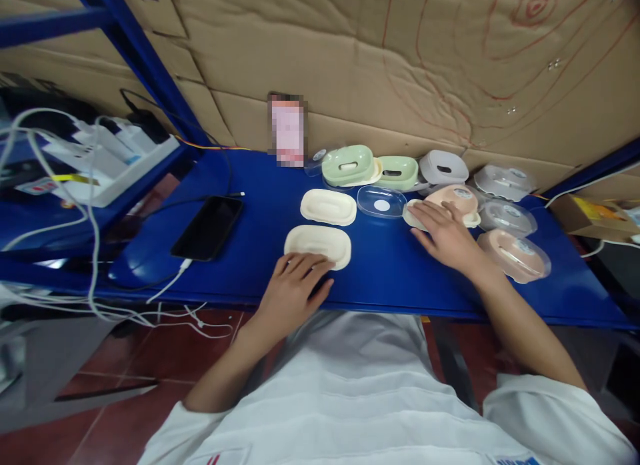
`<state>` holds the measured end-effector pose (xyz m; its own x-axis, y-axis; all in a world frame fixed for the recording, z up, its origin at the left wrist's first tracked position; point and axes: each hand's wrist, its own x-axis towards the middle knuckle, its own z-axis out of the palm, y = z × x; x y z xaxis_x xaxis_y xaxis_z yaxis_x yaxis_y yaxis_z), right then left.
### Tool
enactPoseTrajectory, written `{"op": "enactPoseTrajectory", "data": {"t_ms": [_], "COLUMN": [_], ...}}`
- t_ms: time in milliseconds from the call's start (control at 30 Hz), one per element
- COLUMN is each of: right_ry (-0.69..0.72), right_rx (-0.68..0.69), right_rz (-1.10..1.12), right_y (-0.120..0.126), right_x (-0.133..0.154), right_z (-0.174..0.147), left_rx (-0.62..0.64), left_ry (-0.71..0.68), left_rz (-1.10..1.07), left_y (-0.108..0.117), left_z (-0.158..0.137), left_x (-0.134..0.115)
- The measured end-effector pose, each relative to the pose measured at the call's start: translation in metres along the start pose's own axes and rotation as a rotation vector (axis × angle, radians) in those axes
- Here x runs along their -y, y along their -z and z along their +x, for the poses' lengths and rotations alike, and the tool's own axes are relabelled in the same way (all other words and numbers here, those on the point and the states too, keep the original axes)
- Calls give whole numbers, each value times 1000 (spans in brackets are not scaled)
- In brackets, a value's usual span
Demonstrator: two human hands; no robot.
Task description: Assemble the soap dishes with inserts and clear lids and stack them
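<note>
Two cream trays [320, 243] laid out mid-frame, left hand [295, 288] flat, touching the nearer; right hand [445, 235] spread on pink dish [457, 199]; remaining dishes [510, 251] unsorted right.

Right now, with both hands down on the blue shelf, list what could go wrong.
1. The left hand rests at the near cream tray, close to the shelf's front edge; a nudge toward the body might slide it off.
2. The right hand lies among crowded soap boxes; the peach box with a clear lid beside the wrist could get knocked.
3. The phone has a cable hanging over the edge; snagging it may drag the phone.
</note>
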<state>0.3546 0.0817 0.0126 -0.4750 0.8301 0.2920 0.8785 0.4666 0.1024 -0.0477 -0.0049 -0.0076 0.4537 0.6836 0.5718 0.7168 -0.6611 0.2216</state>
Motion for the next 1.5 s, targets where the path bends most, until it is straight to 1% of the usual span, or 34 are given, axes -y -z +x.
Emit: {"op": "enactPoseTrajectory", "data": {"t_ms": [33,100,167,200,267,367,433,500,600,700,767,800,867,900,1000,1100,1167,1233,1300,1367,1500], "right_ry": [24,64,116,135,117,-56,-163,-205,-198,-184,-150,-118,-26,25,177,300,355,403,424,395,330], "right_rx": [20,58,76,61,-9,-105,-108,-92,-116,-232,-298,-307,-273,-239,-157,-149,-137,-104,-85,-76,-16], "right_rz": [17,78,170,200,177,-49,-201,-274,-211,-54,47,93,179,222,332,345,340,366,391,379,369], "right_y": [-3,-3,4,9,20,26,22,15,9,14,19,21,21,20,13,12,18,26,32,33,22], "right_x": [12,27,34,35,33,22,12,2,-7,-4,6,13,32,44,85,122,137,142,138,129,114], "right_z": [6,15,18,16,8,-11,-22,-28,-24,-18,-19,-21,-26,-29,-27,-12,0,7,7,2,-12], "left_rx": [55,163,233,244,236,176,138,118,83,38,54,70,81,67,21,71,97,86,72,64,81], "left_ry": [-56,-141,-154,-139,-92,-20,22,46,44,-9,-81,-115,-145,-132,-32,58,78,69,49,31,29], "left_rz": [-44,-123,-174,-187,-185,-147,-115,-86,-46,-68,-126,-160,-203,-204,-171,-216,-256,-258,-245,-236,-242], "left_y": [1,1,-1,-3,-5,-9,-11,-12,-13,-13,-12,-12,-12,-12,-13,-12,-12,-13,-14,-16,-16], "left_z": [0,-2,-4,-5,-7,-7,-6,-4,-3,-5,-9,-10,-13,-13,-11,-8,-8,-9,-11,-12,-11], "left_x": [-1,-2,0,1,4,6,5,4,3,5,7,7,8,9,7,6,6,6,8,9,9]}}
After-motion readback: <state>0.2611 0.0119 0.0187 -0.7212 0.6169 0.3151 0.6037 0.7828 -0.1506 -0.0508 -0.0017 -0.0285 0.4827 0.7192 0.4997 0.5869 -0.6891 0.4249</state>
